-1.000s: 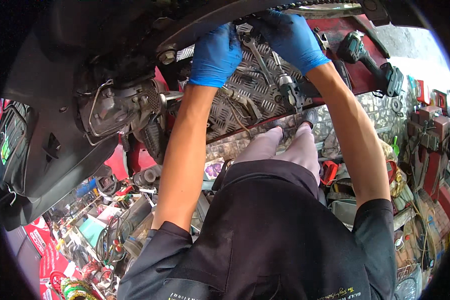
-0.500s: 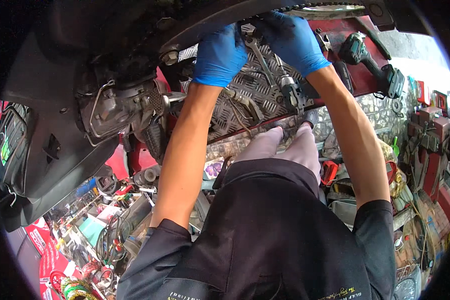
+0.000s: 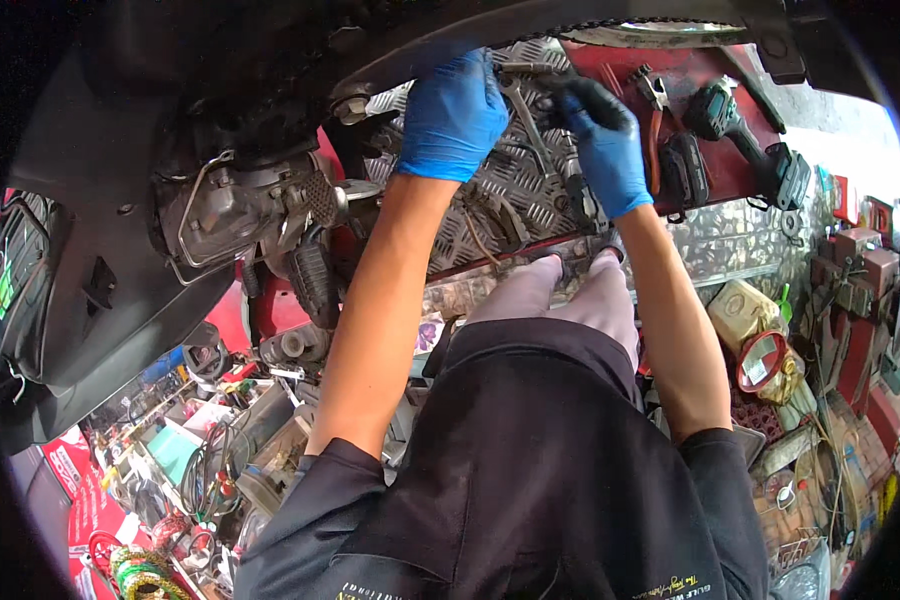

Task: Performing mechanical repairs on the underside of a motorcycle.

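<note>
Both of my hands wear blue gloves. My left hand is closed, up against the lower edge of a black motorcycle part; its fingertips and what they grip are hidden. My right hand, its fingers blackened with grease, is curled a short way to the right; what it holds cannot be made out. A short metal tool shaft lies between the hands. Below it, a combination wrench rests on the diamond-plate surface. Partly behind my right hand is a power tool.
Right on the red lift sit pliers with orange handles, a black battery-like block and a green-black cordless driver. An engine casing with a footpeg stands at left. Cluttered parts and cables fill the lower left.
My right hand has come down and away from the motorcycle's edge, uncovering the metal shaft and the pliers. My left hand has shifted slightly right.
</note>
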Available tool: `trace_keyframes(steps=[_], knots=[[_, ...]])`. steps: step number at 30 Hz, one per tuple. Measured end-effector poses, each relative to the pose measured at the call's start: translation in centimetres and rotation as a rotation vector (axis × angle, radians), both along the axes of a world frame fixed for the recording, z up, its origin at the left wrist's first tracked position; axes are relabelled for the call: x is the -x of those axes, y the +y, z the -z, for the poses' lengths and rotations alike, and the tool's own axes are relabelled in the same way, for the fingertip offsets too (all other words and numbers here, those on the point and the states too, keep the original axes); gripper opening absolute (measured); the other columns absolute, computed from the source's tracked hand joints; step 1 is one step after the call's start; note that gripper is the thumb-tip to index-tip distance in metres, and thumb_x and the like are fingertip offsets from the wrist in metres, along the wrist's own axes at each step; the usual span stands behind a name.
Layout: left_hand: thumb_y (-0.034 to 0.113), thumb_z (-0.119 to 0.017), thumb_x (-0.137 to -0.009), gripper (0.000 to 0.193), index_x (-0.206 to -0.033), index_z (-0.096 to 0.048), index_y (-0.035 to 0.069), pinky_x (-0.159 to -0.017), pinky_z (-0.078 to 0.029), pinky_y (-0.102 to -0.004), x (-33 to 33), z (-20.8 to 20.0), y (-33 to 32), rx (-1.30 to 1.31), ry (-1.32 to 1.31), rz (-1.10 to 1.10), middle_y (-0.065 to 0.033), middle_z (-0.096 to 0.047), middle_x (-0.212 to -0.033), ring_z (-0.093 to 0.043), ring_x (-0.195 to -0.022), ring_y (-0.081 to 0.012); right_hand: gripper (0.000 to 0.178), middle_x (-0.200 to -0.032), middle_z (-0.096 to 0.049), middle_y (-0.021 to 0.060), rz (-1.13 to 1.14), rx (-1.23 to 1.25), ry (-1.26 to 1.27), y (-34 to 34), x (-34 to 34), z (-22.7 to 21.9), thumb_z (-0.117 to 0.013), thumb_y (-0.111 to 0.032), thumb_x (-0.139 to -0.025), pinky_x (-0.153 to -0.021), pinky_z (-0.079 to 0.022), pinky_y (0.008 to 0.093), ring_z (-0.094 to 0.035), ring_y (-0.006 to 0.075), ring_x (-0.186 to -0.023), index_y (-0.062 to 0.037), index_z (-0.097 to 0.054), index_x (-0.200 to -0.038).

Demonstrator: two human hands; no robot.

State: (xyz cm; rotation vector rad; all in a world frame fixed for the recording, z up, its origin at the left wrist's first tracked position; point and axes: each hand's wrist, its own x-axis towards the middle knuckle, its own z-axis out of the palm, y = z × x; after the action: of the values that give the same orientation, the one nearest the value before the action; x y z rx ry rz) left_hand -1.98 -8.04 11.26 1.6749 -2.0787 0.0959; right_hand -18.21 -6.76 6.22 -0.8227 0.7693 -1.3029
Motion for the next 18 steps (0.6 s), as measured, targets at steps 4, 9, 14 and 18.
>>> trace_keyframes(steps=[4, 9, 14, 18], knots=[[0.008, -0.052, -0.084, 0.032, -0.115, -0.057, 0.002, -0.067, -0.049, -0.0431, 0.0, -0.4, 0.4, 0.025, 0.025, 0.021, -0.0217, -0.065, -0.096, -0.062, -0.077, -0.0414, 0.021, -0.089, -0.068, 0.0102, -0.024, -0.08, -0.091, -0.3, -1.4, -1.6, -0.055, -0.002, -0.089, -0.064, -0.053, 0.0229, -0.063, 0.0143, -0.071, 0.0005, -0.063, -0.109], [0.01, -0.053, -0.084, 0.031, -0.113, -0.057, 0.002, -0.066, -0.05, -0.0435, 0.2, -0.8, 0.4, 0.101, 0.009, 0.056, -0.0203, -0.066, -0.092, -0.062, -0.074, -0.041, 0.024, -0.089, -0.068, 0.0096, -0.015, -0.062, -0.087, -1.6, -2.4, -2.4, -0.056, -0.002, -0.089, -0.064, -0.053, 0.0228, -0.063, 0.0137, -0.071, -0.0003, -0.062, -0.112], [0.011, -0.053, -0.083, 0.031, -0.112, -0.058, 0.003, -0.065, -0.05, -0.0443, 0.2, -0.6, 0.4, 0.122, -0.051, 0.038, -0.0198, -0.066, -0.091, -0.062, -0.074, -0.0412, 0.027, -0.087, -0.068, 0.0083, 0.023, 0.054, 0.183, -1.6, -1.9, -2.7, -0.057, -0.002, -0.087, -0.062, -0.052, 0.0226, -0.062, 0.0132, -0.069, -0.0015, -0.062, -0.114], [0.011, -0.055, -0.081, 0.032, -0.112, -0.058, 0.003, -0.065, -0.05, -0.0449, 0.4, -1.1, 0.3, 0.146, -0.039, 0.04, -0.0202, -0.066, -0.092, -0.062, -0.075, -0.0418, 0.028, -0.084, -0.069, 0.0073, 0.049, 0.171, 0.408, -2.0, 0.5, -3.4, -0.058, -0.003, -0.085, -0.06, -0.051, 0.0229, -0.062, 0.013, -0.066, -0.0028, -0.063, -0.113]])
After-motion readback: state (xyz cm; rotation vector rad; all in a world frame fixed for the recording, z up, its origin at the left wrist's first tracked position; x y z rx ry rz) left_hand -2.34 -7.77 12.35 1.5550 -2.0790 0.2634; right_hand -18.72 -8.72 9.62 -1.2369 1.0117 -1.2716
